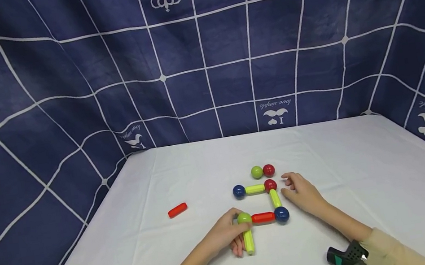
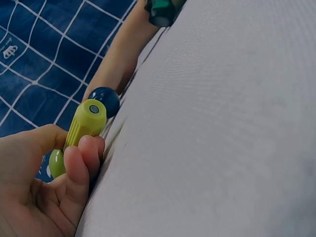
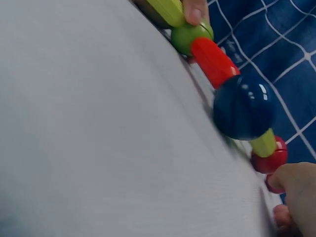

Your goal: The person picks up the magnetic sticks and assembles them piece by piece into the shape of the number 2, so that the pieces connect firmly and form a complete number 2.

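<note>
We look down at a bench (image 1: pixel 409 195) covered in white cloth, before a navy curtain (image 1: pixel 224 40) with white grid lines. A person's left hand (image 1: pixel 223 234) grasps a green ball (image 1: pixel 243 217) between thumb and fingers, where it joins a yellow-green rod (image 1: pixel 248 241) that points toward us. From the ball, a red rod (image 1: pixel 263 218) runs right to a blue ball (image 1: pixel 281 214); a second yellow-green rod (image 1: pixel 275 198) leads away from us to a red ball (image 1: pixel 270 185); a third yellow-green rod (image 1: pixel 255 189) turns left to another blue ball (image 1: pixel 239 191). The right hand (image 1: pixel 303 192) lies just right of this chain, its fingers released and loosely bent. Beyond the chain, we see a loose green ball (image 1: pixel 256 172) and a loose red ball (image 1: pixel 268 170) side by side. A loose red rod (image 1: pixel 177 210) lies well apart, to the left.
</note>
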A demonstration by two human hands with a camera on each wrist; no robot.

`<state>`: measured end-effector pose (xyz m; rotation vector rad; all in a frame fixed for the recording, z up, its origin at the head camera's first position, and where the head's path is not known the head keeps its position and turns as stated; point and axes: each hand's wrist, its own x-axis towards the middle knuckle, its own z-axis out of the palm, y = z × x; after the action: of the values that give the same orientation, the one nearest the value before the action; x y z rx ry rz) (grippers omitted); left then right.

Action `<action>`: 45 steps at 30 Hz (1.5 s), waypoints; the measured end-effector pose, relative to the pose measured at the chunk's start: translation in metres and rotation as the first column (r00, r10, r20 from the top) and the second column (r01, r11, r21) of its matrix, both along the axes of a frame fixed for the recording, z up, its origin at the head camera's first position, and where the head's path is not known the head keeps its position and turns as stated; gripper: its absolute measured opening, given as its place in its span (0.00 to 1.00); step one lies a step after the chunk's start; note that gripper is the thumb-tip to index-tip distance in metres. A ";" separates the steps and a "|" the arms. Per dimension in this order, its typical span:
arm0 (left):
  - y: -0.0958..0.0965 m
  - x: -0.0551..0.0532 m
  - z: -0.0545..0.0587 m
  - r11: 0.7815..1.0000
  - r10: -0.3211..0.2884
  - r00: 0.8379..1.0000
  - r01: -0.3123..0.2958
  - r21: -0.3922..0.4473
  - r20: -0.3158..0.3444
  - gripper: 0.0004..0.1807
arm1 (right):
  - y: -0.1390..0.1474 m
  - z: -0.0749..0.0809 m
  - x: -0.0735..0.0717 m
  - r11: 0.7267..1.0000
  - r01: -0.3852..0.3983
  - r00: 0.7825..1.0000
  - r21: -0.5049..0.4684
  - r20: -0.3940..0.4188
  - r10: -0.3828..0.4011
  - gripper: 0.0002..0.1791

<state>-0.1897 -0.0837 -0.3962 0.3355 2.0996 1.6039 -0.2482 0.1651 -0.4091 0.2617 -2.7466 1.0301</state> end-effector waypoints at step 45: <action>0.000 0.001 0.001 1.000 -0.005 1.000 0.005 -0.015 0.000 0.18 | -0.003 0.014 -0.045 0.961 -0.092 0.991 0.263 0.120 0.062 0.21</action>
<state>-0.1884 -0.0837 -0.3948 0.3352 2.1086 1.5843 -0.2932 0.1625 -0.3952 0.3647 -2.9979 0.7056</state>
